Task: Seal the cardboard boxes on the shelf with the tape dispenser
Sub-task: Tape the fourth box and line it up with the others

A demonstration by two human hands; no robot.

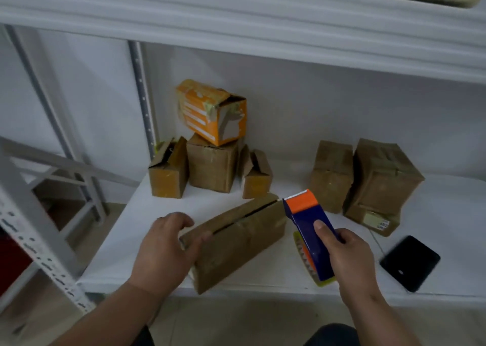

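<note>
The long brown cardboard box (236, 243) lies at the front of the white shelf (263, 280), its top seam unsealed and running away from the person. The left hand (168, 248) grips the box's near-left end, fingers curled over the top edge. The right hand (347, 261) holds the blue-and-orange tape dispenser (307, 224) by its body, thumb on top, blade end just beside the box's far-right corner. To seal well, keep the flaps pressed level, start the tape below the far edge, draw it straight along the seam under steady pressure, then tilt the blade to cut. Smaller brown boxes (210, 166) stand behind, several with raised flaps.
</note>
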